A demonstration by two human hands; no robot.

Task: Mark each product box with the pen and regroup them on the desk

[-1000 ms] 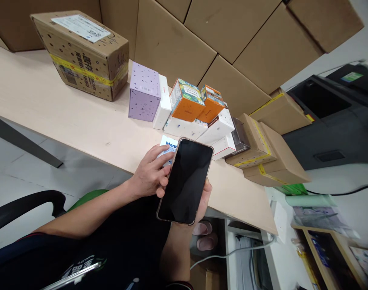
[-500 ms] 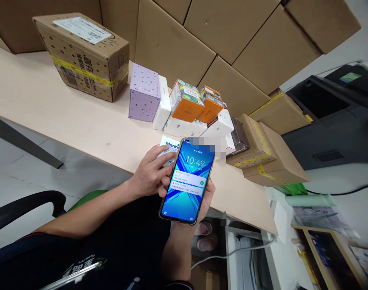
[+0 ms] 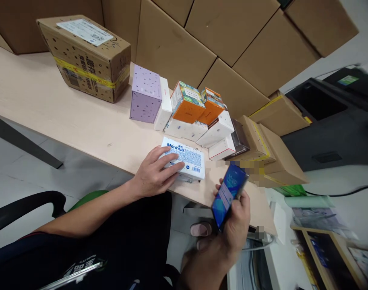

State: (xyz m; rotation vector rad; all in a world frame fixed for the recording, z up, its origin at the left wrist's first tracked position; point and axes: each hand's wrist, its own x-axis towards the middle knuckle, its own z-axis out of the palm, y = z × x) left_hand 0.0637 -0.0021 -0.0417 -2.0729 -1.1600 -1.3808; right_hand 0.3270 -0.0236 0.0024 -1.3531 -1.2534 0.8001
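Note:
My right hand (image 3: 236,219) grips a smartphone (image 3: 228,197) with a blue lit screen, tilted, over the front edge of the table. My left hand (image 3: 158,171) lies with fingers spread on top of a white soft pack (image 3: 191,159) with blue "Manhua" lettering, probably tissues or wipes. Its left end is partly covered by those fingers. Behind the pack stand a purple box (image 3: 145,106), a narrow white box (image 3: 164,108) and two orange boxes (image 3: 188,110) (image 3: 212,112) resting on white cartons (image 3: 187,129).
A taped cardboard parcel (image 3: 87,76) stands on the table (image 3: 81,129) at the left. Large cartons (image 3: 174,44) form a wall behind. More boxes (image 3: 280,149) and a dark machine (image 3: 319,108) are at the right. A chair armrest (image 3: 27,201) is at the left front.
The phone has moved right and tilted away in my right hand, uncovering the white pack. My left hand has come away from the phone's edge and rests on the pack.

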